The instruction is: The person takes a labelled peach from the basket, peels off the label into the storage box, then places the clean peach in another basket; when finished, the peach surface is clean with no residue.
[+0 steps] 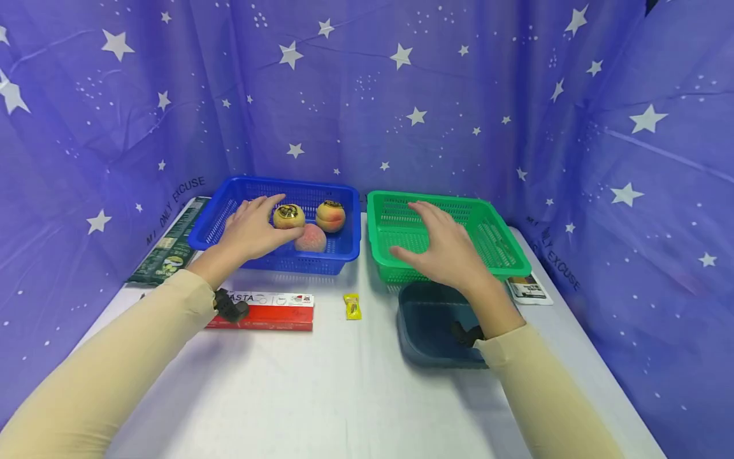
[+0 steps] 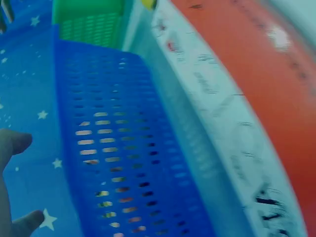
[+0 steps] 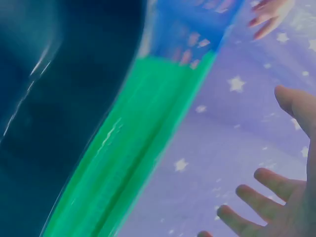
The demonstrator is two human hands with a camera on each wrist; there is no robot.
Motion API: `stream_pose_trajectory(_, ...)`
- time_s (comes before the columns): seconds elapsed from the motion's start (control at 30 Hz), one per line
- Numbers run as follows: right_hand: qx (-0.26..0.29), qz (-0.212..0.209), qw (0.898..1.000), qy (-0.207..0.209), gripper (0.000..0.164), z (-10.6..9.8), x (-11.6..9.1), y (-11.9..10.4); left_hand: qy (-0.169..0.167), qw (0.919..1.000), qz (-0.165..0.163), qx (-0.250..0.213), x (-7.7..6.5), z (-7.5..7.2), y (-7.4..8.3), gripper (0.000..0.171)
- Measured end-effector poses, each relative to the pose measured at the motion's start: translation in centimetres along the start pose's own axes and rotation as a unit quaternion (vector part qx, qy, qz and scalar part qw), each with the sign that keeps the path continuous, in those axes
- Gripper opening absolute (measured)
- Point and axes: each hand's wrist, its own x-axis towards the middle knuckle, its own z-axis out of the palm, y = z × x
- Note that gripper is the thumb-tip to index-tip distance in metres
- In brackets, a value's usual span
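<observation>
My left hand (image 1: 257, 231) hovers above the front left part of a blue plastic basket (image 1: 269, 262), fingers spread and holding nothing. Three peaches lie in that basket: one with a dark label (image 1: 289, 215), another labelled peach (image 1: 331, 217) to its right, and a pinkish one (image 1: 311, 239) in front, its edge overlapped by my thumb in the head view. Over a green plastic basket (image 1: 390, 274) I hold my right hand (image 1: 444, 248), thumb apart from the fingers. In the right wrist view its fingers (image 3: 271, 185) are loosely extended with nothing between them.
A dark blue bin (image 1: 415, 344) stands below my right wrist. Nearer me lie a red and white pasta box (image 1: 275, 315) and a small yellow packet (image 1: 352, 306). A green package (image 1: 169, 255) is at the left, a white packet (image 1: 530, 290) at the right. Starry curtains surround the table.
</observation>
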Motion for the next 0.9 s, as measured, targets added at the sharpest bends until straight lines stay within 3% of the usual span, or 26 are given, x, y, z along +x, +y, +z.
stream_pose_trajectory(0.17,0.063,-0.003,0.998,0.018,0.092,0.5,-1.1,-2.2,-0.014,0.9995,-0.005,-0.027,1.1,-0.3,0.2,0.100)
stream_pose_trajectory(0.43,0.143,-0.004,0.990,0.012,0.088,1.8,-2.9,-5.6,-0.023,0.9986,-0.014,-0.044,2.6,-2.1,0.3,0.101)
stream_pose_trajectory(0.77,0.230,0.051,0.971,-0.035,0.083,5.4,-5.2,-9.6,-0.083,0.9915,-0.061,-0.080,4.5,-3.9,-0.1,0.106)
stream_pose_trajectory(0.9,0.261,0.078,0.961,-0.035,0.086,7.2,-5.5,-10.3,-0.114,0.9829,-0.082,-0.119,5.4,-4.3,-0.4,0.106)
